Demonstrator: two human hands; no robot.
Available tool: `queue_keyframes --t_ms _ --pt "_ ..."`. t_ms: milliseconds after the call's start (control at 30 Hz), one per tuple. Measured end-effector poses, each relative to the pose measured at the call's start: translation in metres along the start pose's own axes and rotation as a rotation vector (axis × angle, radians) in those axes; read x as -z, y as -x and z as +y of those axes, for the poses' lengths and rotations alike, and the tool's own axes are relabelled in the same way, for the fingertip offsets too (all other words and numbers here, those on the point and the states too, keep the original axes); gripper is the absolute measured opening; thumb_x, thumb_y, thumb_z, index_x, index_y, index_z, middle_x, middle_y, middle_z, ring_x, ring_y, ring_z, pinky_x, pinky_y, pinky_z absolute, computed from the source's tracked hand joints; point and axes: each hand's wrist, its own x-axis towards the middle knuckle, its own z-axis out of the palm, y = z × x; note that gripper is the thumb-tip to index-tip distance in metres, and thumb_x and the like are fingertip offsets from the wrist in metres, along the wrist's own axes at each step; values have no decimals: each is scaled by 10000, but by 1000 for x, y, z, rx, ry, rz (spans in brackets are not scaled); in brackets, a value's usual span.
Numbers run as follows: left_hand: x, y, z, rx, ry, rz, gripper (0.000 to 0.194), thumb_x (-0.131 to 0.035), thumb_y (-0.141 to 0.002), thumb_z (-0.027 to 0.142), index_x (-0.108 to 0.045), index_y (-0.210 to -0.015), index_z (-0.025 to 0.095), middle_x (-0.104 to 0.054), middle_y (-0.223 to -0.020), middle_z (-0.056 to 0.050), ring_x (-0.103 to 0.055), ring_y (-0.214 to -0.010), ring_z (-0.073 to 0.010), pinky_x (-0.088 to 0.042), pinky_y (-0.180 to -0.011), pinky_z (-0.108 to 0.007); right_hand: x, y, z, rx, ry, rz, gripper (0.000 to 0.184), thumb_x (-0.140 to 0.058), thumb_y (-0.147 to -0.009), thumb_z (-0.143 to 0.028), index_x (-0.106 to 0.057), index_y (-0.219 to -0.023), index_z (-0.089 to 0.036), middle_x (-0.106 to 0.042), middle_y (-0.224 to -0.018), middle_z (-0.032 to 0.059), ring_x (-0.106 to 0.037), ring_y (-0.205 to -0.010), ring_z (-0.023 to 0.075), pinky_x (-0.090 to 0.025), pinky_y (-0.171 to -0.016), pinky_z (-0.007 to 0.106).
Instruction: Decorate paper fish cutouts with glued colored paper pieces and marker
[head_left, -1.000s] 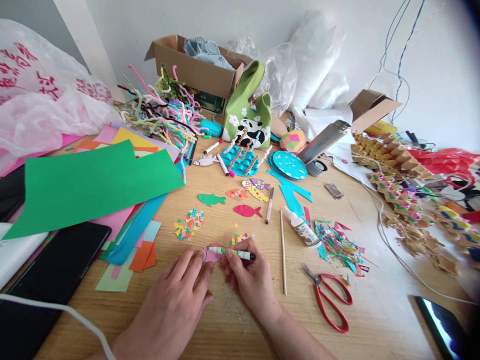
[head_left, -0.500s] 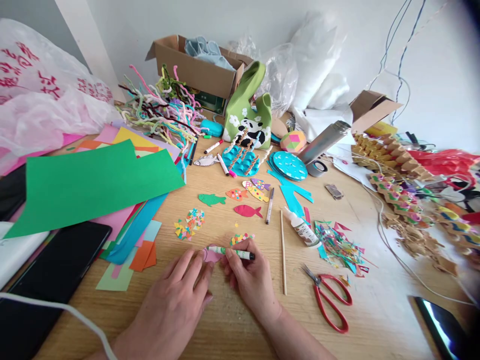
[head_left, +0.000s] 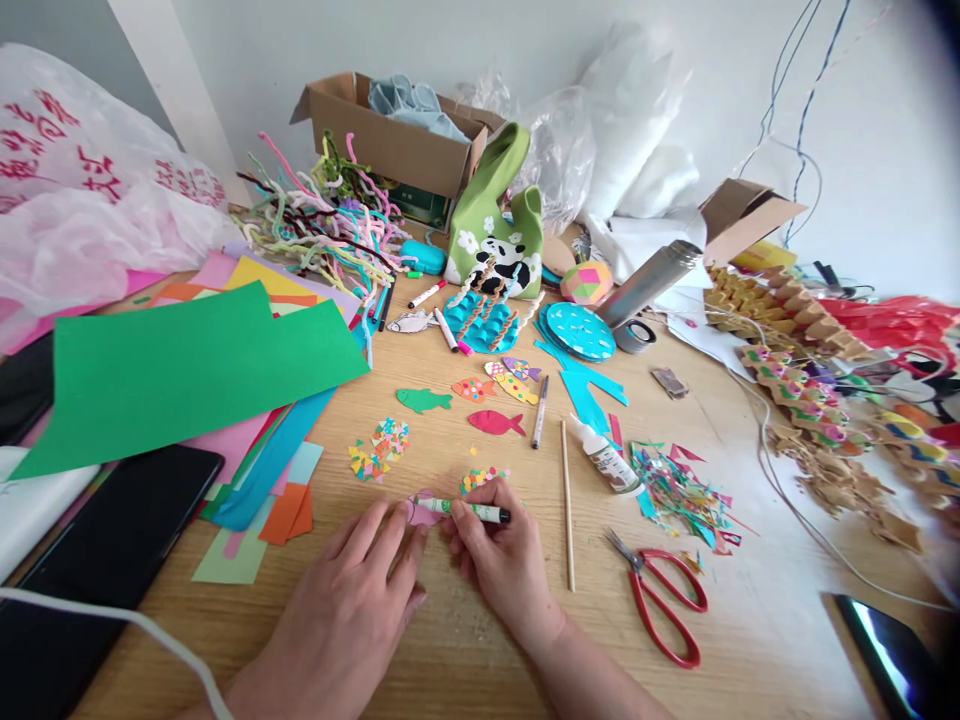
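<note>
Pinched in my right hand (head_left: pixel 506 560) is a white marker (head_left: pixel 482 513) with a black end. Its other end lies over a small pinkish-purple paper cutout (head_left: pixel 426 515) on the table, partly hidden by the hands. My left hand (head_left: pixel 341 590) lies flat, fingers stretched out, fingertips at the cutout's left edge. Small confetti dots (head_left: pixel 480 480) sit just beyond my right hand, and more paper bits (head_left: pixel 379 450) lie farther left. Past them are a green paper fish (head_left: pixel 424 400), a red paper fish (head_left: pixel 496 422) and several patterned ones.
Right of my hands are a wooden stick (head_left: pixel 568 510), red-handled scissors (head_left: pixel 664 600), a glue bottle (head_left: pixel 611 462) and paper scraps (head_left: pixel 686 495). Green sheets (head_left: pixel 202 375) and a black tablet (head_left: pixel 112 540) occupy the left. A panda bag (head_left: pixel 499 230) and metal flask (head_left: pixel 652 285) stand behind.
Hardly anything differs. Both hands and the marker stay in nearly the same place over the cutout; the view has shifted very slightly.
</note>
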Motion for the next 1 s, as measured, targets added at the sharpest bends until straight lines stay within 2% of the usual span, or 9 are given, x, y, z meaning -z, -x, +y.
queue_keyframes --t_ms 633,1000 --pt "-6 1 0 -16 -24 117 336 -532 -939 296 -693 -1201 161 -695 -1238 -112 -602 -1152 -288 -516 -924 -417 -1 -1 2 4 -40 37 429 -676 -831 -594 -499 -773 -208 -597 -534 -30 -451 -364 56 -348 -326 139" --pt "-6 1 -1 -20 -28 102 346 -548 -938 315 -680 -1214 156 -689 -1246 -113 -600 -1161 -290 -516 -936 -419 -1 0 1 -10 -22 15 419 -674 -840 -580 -505 -778 -203 -582 -530 -40 -449 -356 51 -346 -331 140"
